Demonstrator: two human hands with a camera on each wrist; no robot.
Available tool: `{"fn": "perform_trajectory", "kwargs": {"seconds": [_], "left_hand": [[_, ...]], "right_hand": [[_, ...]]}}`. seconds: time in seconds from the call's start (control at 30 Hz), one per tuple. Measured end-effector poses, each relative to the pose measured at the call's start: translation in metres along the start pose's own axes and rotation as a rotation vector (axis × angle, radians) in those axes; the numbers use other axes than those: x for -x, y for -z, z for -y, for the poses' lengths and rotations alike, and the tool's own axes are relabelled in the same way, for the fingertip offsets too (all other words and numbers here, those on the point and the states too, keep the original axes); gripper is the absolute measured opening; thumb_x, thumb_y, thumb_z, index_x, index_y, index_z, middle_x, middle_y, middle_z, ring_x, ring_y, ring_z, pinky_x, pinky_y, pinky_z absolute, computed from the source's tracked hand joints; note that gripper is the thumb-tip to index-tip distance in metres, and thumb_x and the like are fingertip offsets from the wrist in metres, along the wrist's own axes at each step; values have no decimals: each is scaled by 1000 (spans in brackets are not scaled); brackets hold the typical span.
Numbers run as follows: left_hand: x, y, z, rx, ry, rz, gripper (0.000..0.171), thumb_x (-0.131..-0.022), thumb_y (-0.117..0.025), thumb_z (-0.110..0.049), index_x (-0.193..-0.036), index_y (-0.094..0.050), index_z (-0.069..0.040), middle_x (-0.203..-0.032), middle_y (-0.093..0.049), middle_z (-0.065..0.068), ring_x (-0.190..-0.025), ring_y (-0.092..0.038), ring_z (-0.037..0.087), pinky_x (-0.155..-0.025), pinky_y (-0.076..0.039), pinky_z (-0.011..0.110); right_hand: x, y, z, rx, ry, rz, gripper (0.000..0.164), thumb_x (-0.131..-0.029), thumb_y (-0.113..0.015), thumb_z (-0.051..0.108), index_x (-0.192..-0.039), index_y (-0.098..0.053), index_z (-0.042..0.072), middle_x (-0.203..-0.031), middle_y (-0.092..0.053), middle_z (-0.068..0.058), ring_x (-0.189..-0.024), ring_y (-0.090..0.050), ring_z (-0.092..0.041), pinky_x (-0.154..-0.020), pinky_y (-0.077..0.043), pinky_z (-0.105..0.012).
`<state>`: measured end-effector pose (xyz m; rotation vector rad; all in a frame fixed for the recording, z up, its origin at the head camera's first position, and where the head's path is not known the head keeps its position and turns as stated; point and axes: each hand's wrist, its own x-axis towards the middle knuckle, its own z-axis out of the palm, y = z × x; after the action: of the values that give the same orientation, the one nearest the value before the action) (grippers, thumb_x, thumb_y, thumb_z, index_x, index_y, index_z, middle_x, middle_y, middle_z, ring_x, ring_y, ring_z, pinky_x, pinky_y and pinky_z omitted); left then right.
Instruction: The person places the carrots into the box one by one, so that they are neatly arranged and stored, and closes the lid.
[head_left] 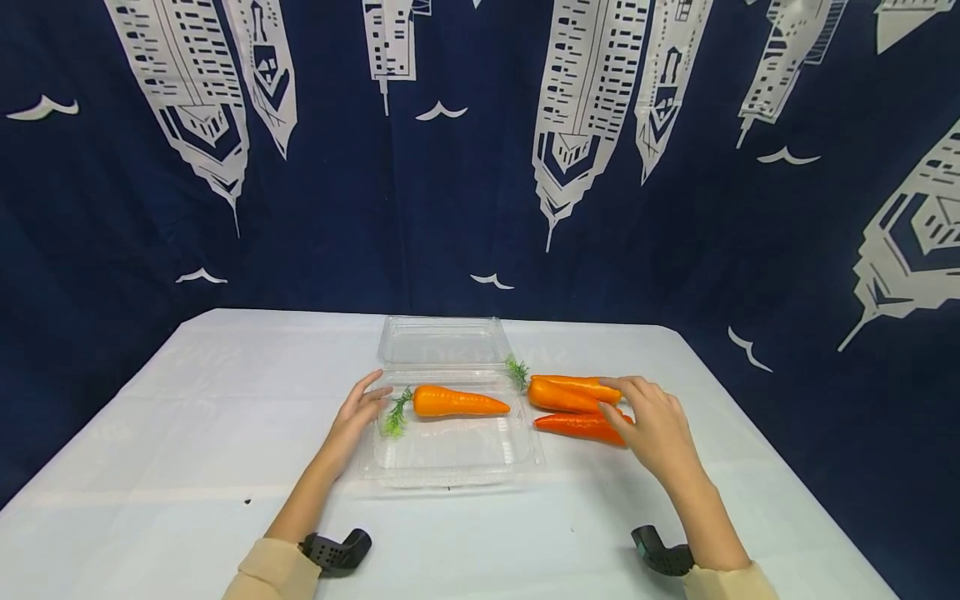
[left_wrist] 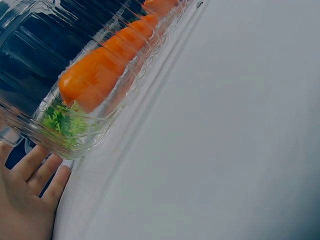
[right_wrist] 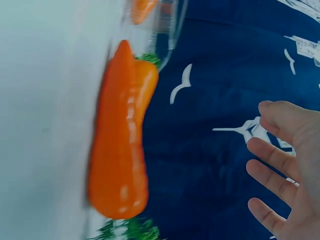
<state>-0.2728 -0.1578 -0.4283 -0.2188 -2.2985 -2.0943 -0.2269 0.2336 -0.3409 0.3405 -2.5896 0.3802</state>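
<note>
Carrots lie loose at the right of my head view: an orange pair (head_left: 562, 397) with a redder one (head_left: 577, 426) on the person's side of it; all three run roughly sideways across the white table (head_left: 165, 467); the right hand (head_left: 660, 421) is the nearer, hanging at their right ends with its thumb apart from its fingers, so they lie leftward of its palm; a single carrot (head_left: 459, 402) lies inside the clear box (head_left: 457, 454), leaves left and tip right, pointing toward the loose ones; the lid (head_left: 442, 342) is folded back on the far side; the left hand (head_left: 356, 417) is at the box's left rim, well apart from the loose three.

From the left wrist I see that hand spread and gripping nothing, fingertips close by a corner of the box; whether they touch it I cannot tell; the boxed carrot's leafy end is nearest them, its long axis leading away.

From the right wrist I see fingers separated, nothing pinched, and background between them and the carrots; the front carrot's thin end points to the box, its thick end away from it.
</note>
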Motion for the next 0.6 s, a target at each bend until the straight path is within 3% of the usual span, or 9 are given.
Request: {"fn": "perform_trajectory", "kwargs": {"seconds": [0.27,0.6], "left_hand": [[0,0,3,10,1,4,52,-92,-45,-22,-141,-27,-24,-140,-41,15,-132,-34,29,-109,-24,49],[0,0,1,8,-5,4,54,-92,-45,-21,-142,-25,-22,-140,-40,17,-130,-37,32,-109,-24,50]], "right_hand": [[15,-19,-16,7,-29,-12,29,-83,-64,21,-110,-61,10,-110,-61,-13,-103,-54,-32,-81,-41,-52],[19,-34,-29,-35,-58,-38,30,-83,-64,18,-111,-61,8,-113,-60,-14,-108,-52,-34,-84,-38,-53]]}}
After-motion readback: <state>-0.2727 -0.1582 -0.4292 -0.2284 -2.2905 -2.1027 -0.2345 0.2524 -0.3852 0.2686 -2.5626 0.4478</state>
